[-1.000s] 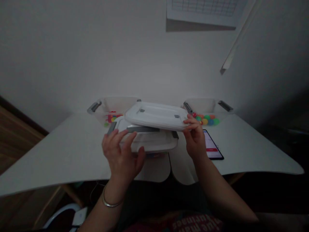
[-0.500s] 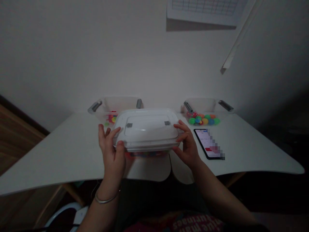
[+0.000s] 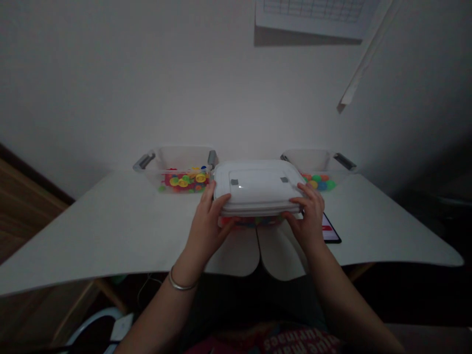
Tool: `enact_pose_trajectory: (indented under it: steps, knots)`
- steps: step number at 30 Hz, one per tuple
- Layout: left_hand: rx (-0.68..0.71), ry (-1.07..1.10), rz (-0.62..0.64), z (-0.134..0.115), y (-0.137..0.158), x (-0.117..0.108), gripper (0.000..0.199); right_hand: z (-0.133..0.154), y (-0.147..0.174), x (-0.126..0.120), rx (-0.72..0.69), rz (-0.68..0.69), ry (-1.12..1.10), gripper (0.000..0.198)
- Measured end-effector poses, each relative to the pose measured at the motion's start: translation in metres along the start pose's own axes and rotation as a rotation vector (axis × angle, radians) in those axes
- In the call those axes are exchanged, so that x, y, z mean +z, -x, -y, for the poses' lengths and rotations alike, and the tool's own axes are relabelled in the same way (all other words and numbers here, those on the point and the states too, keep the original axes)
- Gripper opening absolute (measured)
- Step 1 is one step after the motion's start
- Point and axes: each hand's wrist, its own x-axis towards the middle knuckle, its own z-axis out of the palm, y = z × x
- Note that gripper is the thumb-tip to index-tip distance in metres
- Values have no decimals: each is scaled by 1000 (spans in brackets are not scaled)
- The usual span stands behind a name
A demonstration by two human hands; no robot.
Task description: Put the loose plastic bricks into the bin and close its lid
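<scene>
A white plastic lid (image 3: 258, 189), its front edge showing stacked layers, is held between my two hands. Orange, red and blue pieces (image 3: 252, 221) show just beneath it, apparently in a box that the lid mostly hides. My left hand (image 3: 212, 216) grips the left end, fingers along the side and thumb low at the front. At the right end, my right hand (image 3: 308, 211) has fingertips on the lid's rim and the thumb under the front edge. A phone (image 3: 332, 231) lies partly hidden behind my right hand.
Against the wall stands a clear bin (image 3: 177, 162) of colourful pieces at left; another clear bin (image 3: 313, 160) at right holds coloured balls, partly covered by the lid. The white table (image 3: 121, 231) has a seam and a notched front edge near me.
Both hands have shifted the lid and the coloured pieces beneath it to the right and slightly away from me. More of the left bin shows; the phone is now mostly covered.
</scene>
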Motion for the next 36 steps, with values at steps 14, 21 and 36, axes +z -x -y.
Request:
enact_pose_trajectory:
  steps: [14, 21, 36]
  knots:
    - [-144, -212, 94, 22, -52, 19, 56, -4, -25, 34, 144, 250, 144, 27]
    - [-224, -324, 107, 30, -71, 24, 65, -9, -45, 52, 158, 337, 218, 28]
    - [-232, -375, 209, 53, -96, 31, 61, -15, -78, 68, 227, 511, 288, 34]
